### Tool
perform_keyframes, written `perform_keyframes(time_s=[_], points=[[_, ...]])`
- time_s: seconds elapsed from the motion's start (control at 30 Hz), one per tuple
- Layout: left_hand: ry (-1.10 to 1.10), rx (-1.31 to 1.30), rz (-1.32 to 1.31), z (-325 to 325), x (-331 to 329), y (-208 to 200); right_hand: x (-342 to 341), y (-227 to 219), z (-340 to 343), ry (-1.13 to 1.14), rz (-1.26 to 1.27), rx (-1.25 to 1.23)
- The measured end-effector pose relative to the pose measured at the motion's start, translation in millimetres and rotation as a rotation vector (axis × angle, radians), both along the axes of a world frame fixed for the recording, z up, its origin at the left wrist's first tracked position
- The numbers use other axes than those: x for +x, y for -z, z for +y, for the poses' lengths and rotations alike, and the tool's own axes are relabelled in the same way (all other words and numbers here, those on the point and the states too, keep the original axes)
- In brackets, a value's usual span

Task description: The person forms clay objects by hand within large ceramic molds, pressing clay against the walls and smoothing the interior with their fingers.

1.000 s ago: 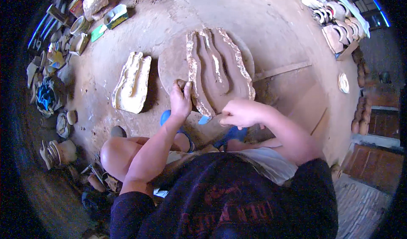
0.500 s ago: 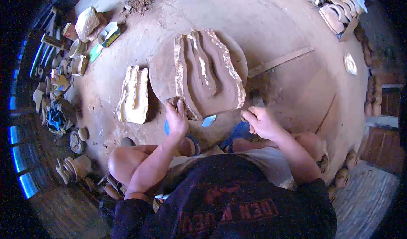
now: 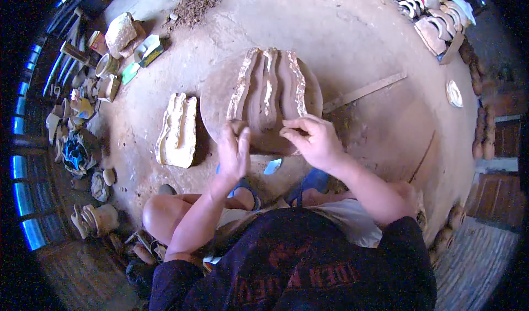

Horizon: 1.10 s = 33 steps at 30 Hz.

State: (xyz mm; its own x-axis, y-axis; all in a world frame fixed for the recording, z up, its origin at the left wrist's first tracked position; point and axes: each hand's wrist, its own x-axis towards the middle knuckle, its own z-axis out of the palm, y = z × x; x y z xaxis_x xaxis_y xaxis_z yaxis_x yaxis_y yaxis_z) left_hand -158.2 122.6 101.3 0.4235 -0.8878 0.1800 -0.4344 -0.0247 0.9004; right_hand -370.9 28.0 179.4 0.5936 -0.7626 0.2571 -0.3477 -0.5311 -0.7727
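A plaster mould [image 3: 300,87] with pale, chipped rims lies on a round board [image 3: 215,93] in front of me, its curved channels lined with brown clay. Over the mould's near left corner is my left hand [image 3: 236,151], fingers curled in and thumb pressed against them. Something dark shows at its fingertips, perhaps clay; I cannot make out what. My right hand [image 3: 319,143] reaches over the near right part of the mould, thumb and fingers pinched together. Whatever is in that pinch is too small to name. Both hands hide much of the mould's near end.
A second, bare plaster mould [image 3: 177,129] lies on the floor left of the board. A long flat strip [image 3: 366,89] stretches to the right. Crumbled clay [image 3: 193,9] is heaped at the back; pots and tools [image 3: 82,104] crowd the left, and curved pieces [image 3: 438,21] the far right.
My right hand has moved left and up, from beside the mould to over its near end. The mould has turned slightly on the board. My left hand has shifted slightly right and up.
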Motion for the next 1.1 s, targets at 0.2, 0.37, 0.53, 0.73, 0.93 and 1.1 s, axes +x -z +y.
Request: perform_keyframes(time_s=[0.2,0.37,0.53,0.73,0.93,1.1], points=[[0.097,0.259,0.988,3.7,-16.5,-32.9,38.6,12.1,29.2,-0.197,0.044,-0.216],[-0.008,0.121,0.814,3.6,12.8,-6.5,33.5,45.4,-15.7,-0.14,-0.154,0.549],[-0.375,-0.061,0.073,-4.2,43.4,57.2,44.3,43.6,-88.2,-0.172,0.733,-0.311],[-0.461,-0.041,0.075,-28.3,32.5,68.9,56.6,59.9,-113.7,-0.319,0.908,-0.421],[-0.443,-0.05,0.164,-36.2,46.7,59.6,65.5,54.8,-99.3,-0.461,0.921,-0.406],[-0.462,-0.027,0.134,-47.9,65.7,64.0,71.4,56.6,-98.9,-0.53,0.858,-0.427]])
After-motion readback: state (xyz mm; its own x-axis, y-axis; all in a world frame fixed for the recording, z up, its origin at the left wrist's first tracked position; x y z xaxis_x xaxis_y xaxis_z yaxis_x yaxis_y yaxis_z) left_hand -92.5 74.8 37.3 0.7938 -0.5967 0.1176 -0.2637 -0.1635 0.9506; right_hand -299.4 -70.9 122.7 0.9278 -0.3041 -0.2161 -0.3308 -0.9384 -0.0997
